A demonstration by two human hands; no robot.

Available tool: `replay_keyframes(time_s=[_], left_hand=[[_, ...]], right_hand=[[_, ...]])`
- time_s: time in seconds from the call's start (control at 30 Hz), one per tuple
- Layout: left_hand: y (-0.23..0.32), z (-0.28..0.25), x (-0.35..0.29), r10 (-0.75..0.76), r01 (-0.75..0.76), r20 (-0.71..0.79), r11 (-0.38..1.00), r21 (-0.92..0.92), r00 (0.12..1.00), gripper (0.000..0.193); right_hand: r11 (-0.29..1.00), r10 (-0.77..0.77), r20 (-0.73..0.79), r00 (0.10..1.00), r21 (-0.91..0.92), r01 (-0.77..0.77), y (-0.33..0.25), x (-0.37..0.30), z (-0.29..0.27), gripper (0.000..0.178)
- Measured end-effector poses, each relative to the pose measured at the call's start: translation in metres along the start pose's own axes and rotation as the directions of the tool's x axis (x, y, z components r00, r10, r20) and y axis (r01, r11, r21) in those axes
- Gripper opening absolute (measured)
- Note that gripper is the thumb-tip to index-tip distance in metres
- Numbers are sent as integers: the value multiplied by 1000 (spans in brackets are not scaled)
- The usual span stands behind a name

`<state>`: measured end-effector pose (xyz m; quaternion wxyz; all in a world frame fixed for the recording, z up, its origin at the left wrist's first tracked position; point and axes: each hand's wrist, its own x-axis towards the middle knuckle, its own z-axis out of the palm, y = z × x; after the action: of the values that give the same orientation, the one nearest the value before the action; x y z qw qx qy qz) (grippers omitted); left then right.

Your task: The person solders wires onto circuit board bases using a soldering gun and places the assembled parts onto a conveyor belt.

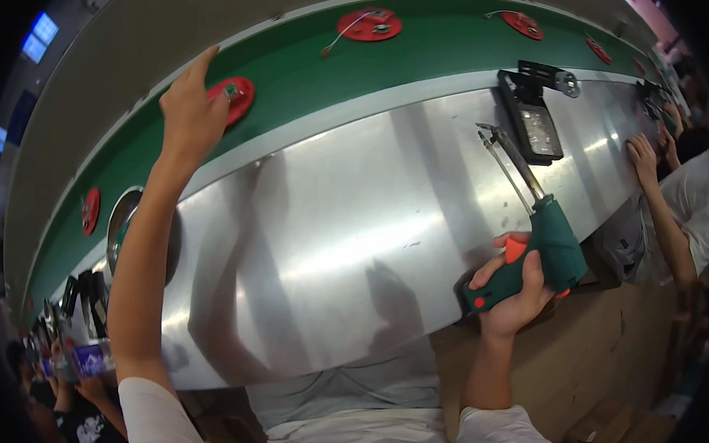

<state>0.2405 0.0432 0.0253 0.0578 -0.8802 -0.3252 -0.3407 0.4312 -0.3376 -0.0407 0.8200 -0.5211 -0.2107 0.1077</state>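
My right hand [519, 298] is wrapped round the handle of a green soldering gun [558, 240] with an orange trigger. Its metal tip and a thin feed tube point up and away over the steel table. On the far left my left arm stretches out over a green conveyor belt [298, 82]. There my left hand [193, 113] is at the edge of a red round tray [239, 103], index finger extended and thumb near the tray. A small green circuit board [231, 91] lies on that tray. Whether the hand touches the tray, I cannot tell.
A black soldering stand [528, 122] with a pale-filled compartment is at the back right of the steel table [329, 244]. Another red tray [369, 25] carries parts with a wire. A round metal dish [122, 225] sits behind my left forearm. Co-workers [660, 197] sit at both sides.
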Motion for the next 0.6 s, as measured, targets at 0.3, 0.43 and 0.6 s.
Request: replay_keyframes(time_s=[0.3, 0.43, 0.6], left_hand=[[117, 210, 160, -291, 356, 328, 921, -158, 899, 50], [140, 239, 173, -385, 422, 344, 906, -38, 857, 39], [105, 197, 154, -395, 468, 332, 866, -176, 857, 35]], right_hand=[[991, 124, -183, 975, -20, -130, -1, 6, 3, 33], [980, 198, -195, 960, 6, -201, -5, 12, -2, 34], [969, 245, -127, 961, 10, -245, -6, 7, -6, 36]])
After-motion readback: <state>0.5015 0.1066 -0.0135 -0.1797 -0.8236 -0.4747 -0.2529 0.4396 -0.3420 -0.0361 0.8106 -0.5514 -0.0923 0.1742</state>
